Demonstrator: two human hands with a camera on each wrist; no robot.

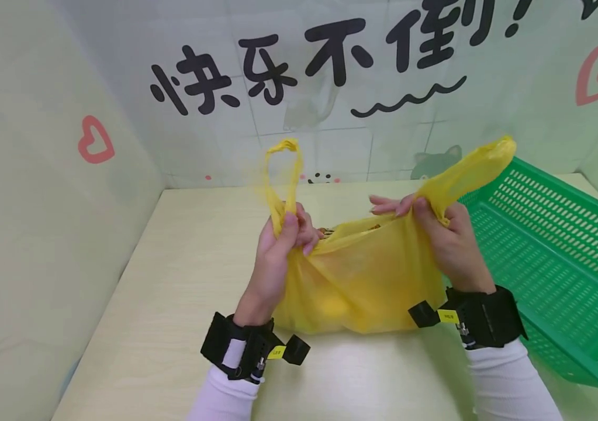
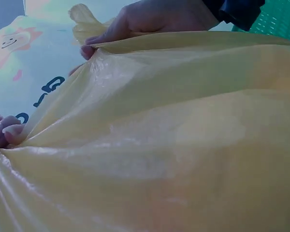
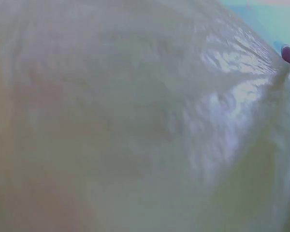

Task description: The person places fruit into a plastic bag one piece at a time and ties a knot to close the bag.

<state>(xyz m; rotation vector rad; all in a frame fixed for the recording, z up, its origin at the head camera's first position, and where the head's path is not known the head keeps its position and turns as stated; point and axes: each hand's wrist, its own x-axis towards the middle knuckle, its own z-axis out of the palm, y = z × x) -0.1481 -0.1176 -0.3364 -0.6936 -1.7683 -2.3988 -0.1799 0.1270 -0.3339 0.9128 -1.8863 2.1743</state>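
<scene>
A yellow plastic bag (image 1: 362, 275) hangs stretched between both hands over the table, with bulky contents showing dimly through its thin film. My left hand (image 1: 283, 240) pinches the left handle, whose loop stands up above the thumb. On the other side my right hand (image 1: 443, 234) grips the right handle, and its bunched end sticks out up and to the right. Between the hands the bag's mouth gapes slightly, with a bit of dark-patterned stuff at the rim. The bag's film (image 2: 183, 135) fills most of the left wrist view, and likewise the film (image 3: 125, 116) in the right wrist view.
A green plastic basket (image 1: 556, 257) with slotted walls stands at the right, close beside the right forearm. Behind the pale table (image 1: 172, 280) rises a printed backdrop (image 1: 320, 123) with black characters and hearts; another sheet (image 1: 41, 204) closes off the left side.
</scene>
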